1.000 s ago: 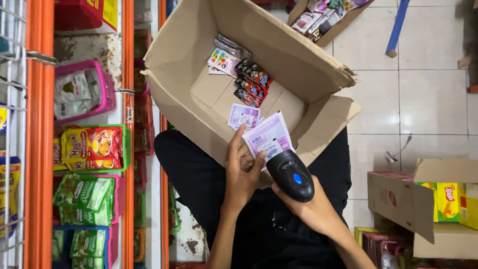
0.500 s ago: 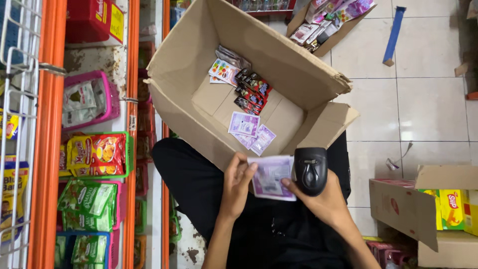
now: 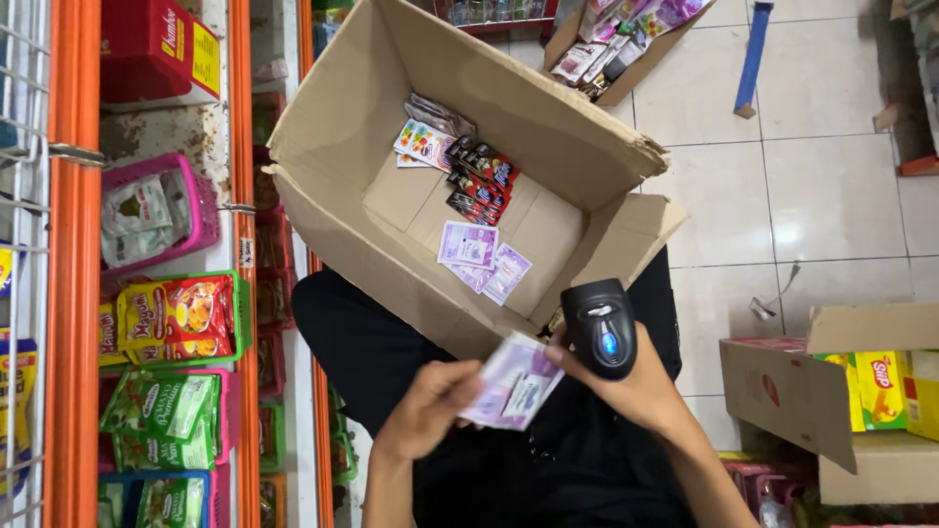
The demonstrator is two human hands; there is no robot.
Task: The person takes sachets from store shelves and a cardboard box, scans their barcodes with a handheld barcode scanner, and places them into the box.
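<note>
Shop floor, white tiles, shelf rack with snack baskets (image 3: 176, 323) along left of frame. Since half second ago: purple sachet (image 3: 514, 381) lowered toward lower centre, clear of cardboard box (image 3: 342, 127). Left hand (image 3: 425, 411) pinches sachet's left edge, fingers curled. Right hand (image 3: 636, 386) grips black barcode scanner (image 3: 600, 328), fingertips touching sachet's right edge. More purple sachets (image 3: 479, 256) and dark sachets (image 3: 479, 181) lie in box, upper centre.
</note>
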